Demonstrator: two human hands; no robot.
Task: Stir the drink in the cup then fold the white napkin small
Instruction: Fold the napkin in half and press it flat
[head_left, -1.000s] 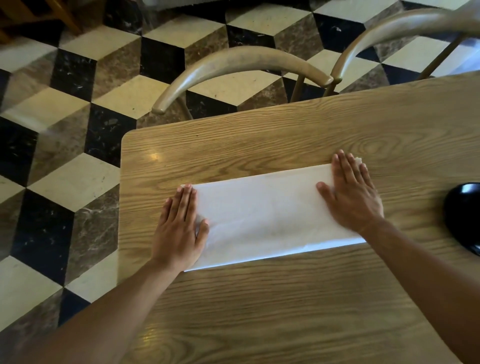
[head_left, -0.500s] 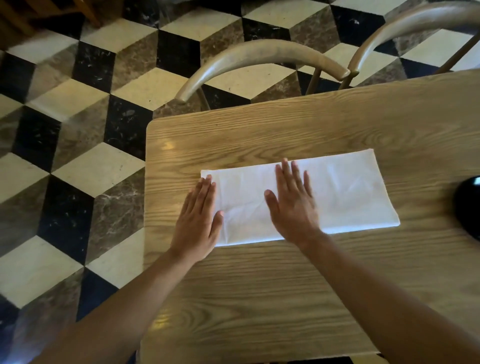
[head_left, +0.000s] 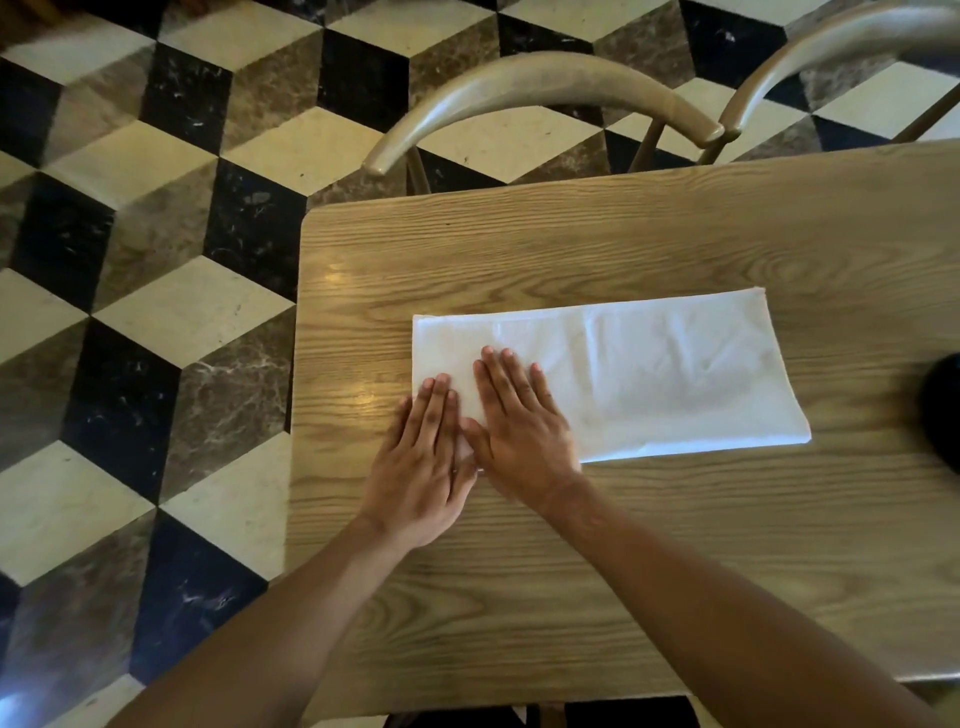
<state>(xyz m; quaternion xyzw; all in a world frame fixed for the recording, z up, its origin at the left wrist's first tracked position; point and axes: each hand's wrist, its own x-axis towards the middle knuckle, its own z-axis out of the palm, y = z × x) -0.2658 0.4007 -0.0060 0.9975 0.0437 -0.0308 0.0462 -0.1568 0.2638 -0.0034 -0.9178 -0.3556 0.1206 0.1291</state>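
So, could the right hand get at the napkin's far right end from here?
Probably yes. The right hand lies flat on the left part of the white napkin, and the cloth between it and that end is bare, with the dark object lying apart beyond it.

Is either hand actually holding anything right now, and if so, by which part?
Nothing is gripped. Both the left hand and the right hand lie flat, fingers straight, pressing on the left end of the white napkin on the table.
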